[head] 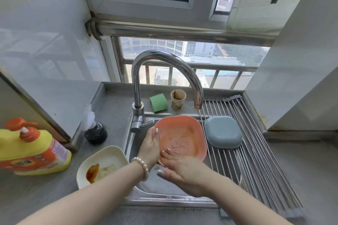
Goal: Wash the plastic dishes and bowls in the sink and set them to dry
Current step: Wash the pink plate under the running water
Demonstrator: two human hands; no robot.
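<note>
I hold an orange square plastic plate (184, 133) tilted over the steel sink (128, 144), under the faucet spout (198, 104). My left hand (150, 145) grips its left edge, thumb on the rim. My right hand (178, 169) lies with straight fingers on the plate's near inner face, where thin brown smears and a little water show. A blue-grey plastic bowl (223, 134) rests upside down on the roll-up drying rack (256, 160) to the right. A white plate (104, 165) with brown sauce sits on the counter left of the sink.
A yellow and orange detergent pump bottle (31, 150) stands at the far left. Behind the sink are a green sponge (158, 103) and a stained paper cup (178, 99). A black sink stopper (96, 133) lies on the counter left of the faucet base. Walls close in on both sides.
</note>
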